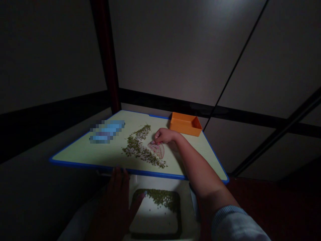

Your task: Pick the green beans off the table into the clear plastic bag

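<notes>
Right hand [164,136]: fingers pressed together, tips pinching the top edge of a translucent pinkish protractor [157,150], which lies flat under the hand, its curved side facing away from the green beans.
Green mung beans [137,146]: a long curved band of them, just left of the right hand and nearly touching the protractor, with loose beans scattered along it.
Left hand [116,194]: spread and deep in shadow, below the right hand, just under the near edge of the board; one finger reaches over a white tray [160,180].
Board [87,163]: pale green with a blue rim, directly beneath the right hand, carrying the beans and the protractor.
White tray: beside the left hand, its dark-edged hollow holding more green mung beans in a patch along the far side.
Beyond the right hand: an orange plastic tray [185,124] at the board's far edge.
Left of the beans: a blue object [107,131], too blurred to identify.
Right forearm: bare, ending in a pale blue sleeve [235,224].
</notes>
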A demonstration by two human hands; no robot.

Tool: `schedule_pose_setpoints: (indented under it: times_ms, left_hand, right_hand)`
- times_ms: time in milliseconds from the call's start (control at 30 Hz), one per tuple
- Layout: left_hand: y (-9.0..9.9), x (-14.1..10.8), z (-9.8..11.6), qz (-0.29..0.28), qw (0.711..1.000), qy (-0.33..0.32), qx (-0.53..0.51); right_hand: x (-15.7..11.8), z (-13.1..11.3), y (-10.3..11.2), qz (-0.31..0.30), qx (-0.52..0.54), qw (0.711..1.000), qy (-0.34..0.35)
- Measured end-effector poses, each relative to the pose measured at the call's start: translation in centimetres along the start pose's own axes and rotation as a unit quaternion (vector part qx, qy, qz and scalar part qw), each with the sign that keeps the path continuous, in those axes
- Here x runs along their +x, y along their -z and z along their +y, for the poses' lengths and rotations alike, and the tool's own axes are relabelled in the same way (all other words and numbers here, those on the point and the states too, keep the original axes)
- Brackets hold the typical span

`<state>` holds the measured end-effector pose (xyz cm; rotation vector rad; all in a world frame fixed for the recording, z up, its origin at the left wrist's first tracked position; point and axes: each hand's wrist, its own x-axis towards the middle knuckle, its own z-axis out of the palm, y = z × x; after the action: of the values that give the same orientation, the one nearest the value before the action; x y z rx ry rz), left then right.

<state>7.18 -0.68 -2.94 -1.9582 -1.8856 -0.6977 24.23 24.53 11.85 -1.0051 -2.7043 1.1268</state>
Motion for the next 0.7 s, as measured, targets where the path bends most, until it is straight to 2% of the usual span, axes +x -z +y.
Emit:
schedule_pose_setpoints:
  times_ms: [300,567,700]
  left_hand:
    - [-0.4,0.0,-0.3,0.023,0.999,-0.017,0.014]
    - [0.1,0.0,-0.1,0.006,1.0,-0.008,0.001]
    - [0.0,0.1,-0.1,0.02,1.0,-0.008,0.003]
  right_hand:
    - [0.5,-0.4,-0.9,-0.004,0.036,0.999,0.038]
    - [0.6,-0.5,-1.0,-0.011,0.05,0.997,0.064]
    - [0.8,-0.7,-1.2,-0.011,0.052,0.996,0.068]
